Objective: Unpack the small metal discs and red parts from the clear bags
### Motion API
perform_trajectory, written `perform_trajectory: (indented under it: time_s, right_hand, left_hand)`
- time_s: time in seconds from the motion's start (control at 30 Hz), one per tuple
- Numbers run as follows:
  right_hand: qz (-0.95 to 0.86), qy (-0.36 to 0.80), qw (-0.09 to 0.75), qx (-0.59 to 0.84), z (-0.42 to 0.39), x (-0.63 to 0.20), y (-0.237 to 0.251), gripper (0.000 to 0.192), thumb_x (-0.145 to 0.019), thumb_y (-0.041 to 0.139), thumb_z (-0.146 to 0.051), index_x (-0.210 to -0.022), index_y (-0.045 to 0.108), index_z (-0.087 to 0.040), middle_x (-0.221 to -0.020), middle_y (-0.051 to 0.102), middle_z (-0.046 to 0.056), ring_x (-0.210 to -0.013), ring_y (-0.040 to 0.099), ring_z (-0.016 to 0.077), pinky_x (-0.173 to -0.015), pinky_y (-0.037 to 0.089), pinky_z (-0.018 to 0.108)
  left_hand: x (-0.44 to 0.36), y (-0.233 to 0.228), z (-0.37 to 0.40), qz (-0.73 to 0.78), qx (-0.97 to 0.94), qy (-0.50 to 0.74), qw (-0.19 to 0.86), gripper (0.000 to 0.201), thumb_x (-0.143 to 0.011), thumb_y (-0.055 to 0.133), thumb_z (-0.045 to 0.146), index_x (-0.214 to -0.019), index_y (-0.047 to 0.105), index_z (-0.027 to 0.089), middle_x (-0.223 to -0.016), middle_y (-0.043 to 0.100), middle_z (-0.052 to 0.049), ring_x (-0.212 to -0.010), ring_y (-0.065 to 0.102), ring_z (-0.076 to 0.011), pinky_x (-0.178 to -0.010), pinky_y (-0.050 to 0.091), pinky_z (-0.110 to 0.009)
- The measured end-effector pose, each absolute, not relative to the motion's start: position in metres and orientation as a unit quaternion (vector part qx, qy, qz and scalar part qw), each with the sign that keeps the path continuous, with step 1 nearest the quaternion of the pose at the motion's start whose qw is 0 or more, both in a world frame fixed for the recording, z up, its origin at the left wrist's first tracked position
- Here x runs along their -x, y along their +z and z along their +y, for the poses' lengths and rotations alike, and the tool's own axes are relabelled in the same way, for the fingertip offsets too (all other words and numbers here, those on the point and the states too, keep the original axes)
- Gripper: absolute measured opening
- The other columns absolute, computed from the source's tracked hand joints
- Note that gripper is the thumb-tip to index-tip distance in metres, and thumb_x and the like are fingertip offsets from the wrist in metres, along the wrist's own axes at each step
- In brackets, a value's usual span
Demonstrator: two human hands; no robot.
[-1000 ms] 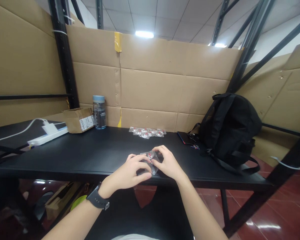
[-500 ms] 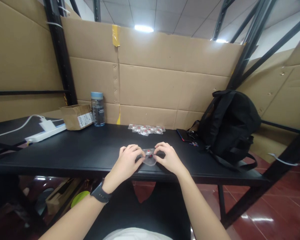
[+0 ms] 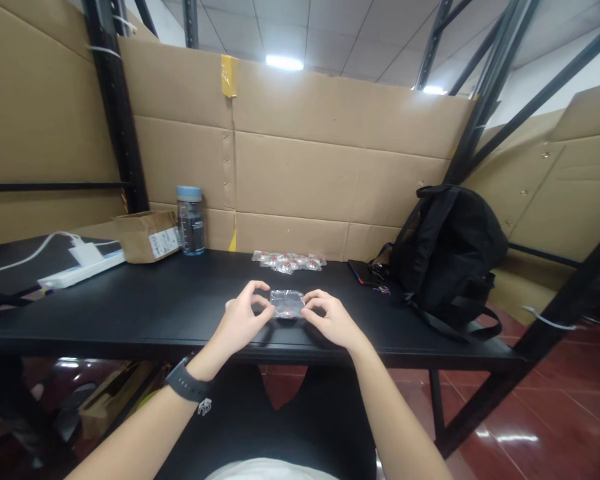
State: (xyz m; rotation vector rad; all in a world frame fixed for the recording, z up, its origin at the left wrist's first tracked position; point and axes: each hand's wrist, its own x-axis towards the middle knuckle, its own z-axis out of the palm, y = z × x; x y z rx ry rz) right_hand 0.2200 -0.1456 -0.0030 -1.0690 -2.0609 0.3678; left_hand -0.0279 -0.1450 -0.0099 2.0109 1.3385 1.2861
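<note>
Flanking a clear packet (image 3: 287,302); left hand (image 3: 243,315), right hand (image 3: 332,320) curved inward

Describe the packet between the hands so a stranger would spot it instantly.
Start at the black table, below the cardboard wall. Near its front edge, between the left hand and right hand, is a clear plastic packet. It's alone; the other packets lie bunched farther back.

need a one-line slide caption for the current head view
Left hand and right hand hold a clear packet between them at a black table, more packets beyond.
</note>
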Motion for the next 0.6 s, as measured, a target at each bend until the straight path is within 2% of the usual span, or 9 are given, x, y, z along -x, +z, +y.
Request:
perform_trajectory:
  time_s: [0.1, 0.2, 0.3, 0.47, 0.6]
  right_hand:
    - [-0.803, 0.111, 0.394, 0.433, -0.147, -0.22, -0.002, 0.004, -0.088, 0.068, -0.027, -0.088, 0.07, -0.023, -0.107, 0.07, 0.004, -0.102, 0.064, 0.0228, -0.096, 0.046, 0.041]
    - [-0.816, 0.07, 0.413, 0.398, -0.152, -0.219, 0.001, 0.024, -0.088, 0.062, -0.017, -0.11, 0.07, -0.026, -0.118, 0.069, 0.006, -0.111, 0.062, 0.0234, -0.1, 0.044, 0.042]
    - [-0.855, 0.052, 0.366, 0.363, -0.156, -0.216, 0.003, 0.038, -0.087, 0.06, -0.012, -0.119, 0.07, -0.03, -0.13, 0.068, 0.005, -0.123, 0.057, 0.025, -0.106, 0.039, 0.045]
    - [-0.866, 0.055, 0.305, 0.393, -0.157, -0.213, 0.001, 0.047, -0.087, 0.066, -0.017, -0.131, 0.066, -0.032, -0.132, 0.069, 0.005, -0.123, 0.058, 0.0262, -0.105, 0.035, 0.047]
    - [-0.863, 0.063, 0.289, 0.41, -0.157, -0.213, 0.001, 0.037, -0.095, 0.062, -0.023, -0.13, 0.066, -0.035, -0.127, 0.071, 0.003, -0.118, 0.06, 0.0242, -0.102, 0.035, 0.045]
  left_hand:
    - [0.023, -0.009, -0.15, 0.5, -0.725, 0.45, 0.151, 0.039, -0.084, 0.063, 0.028, -0.121, 0.052, 0.026, -0.09, 0.074, 0.003, -0.089, 0.07, -0.0212, -0.093, 0.045, -0.039]
    - [0.019, -0.01, -0.153, 0.482, -0.76, 0.435, 0.04, 0.034, -0.086, 0.061, 0.022, -0.119, 0.056, 0.026, -0.114, 0.07, -0.004, -0.111, 0.064, -0.025, -0.096, 0.041, -0.041]
    - [0.017, -0.013, -0.157, 0.436, -0.806, 0.399, -0.037, 0.029, -0.089, 0.055, 0.017, -0.116, 0.061, 0.028, -0.128, 0.065, -0.006, -0.124, 0.055, -0.027, -0.097, 0.038, -0.041]
    - [0.015, -0.015, -0.161, 0.409, -0.842, 0.35, -0.046, 0.048, -0.089, 0.039, 0.004, -0.124, 0.059, 0.03, -0.126, 0.069, -0.004, -0.124, 0.056, -0.0238, -0.097, 0.033, -0.042]
    - [0.013, -0.014, -0.165, 0.432, -0.829, 0.351, -0.053, 0.039, -0.091, 0.047, 0.015, -0.127, 0.058, 0.027, -0.128, 0.07, -0.006, -0.125, 0.056, -0.0277, -0.099, 0.031, -0.046]
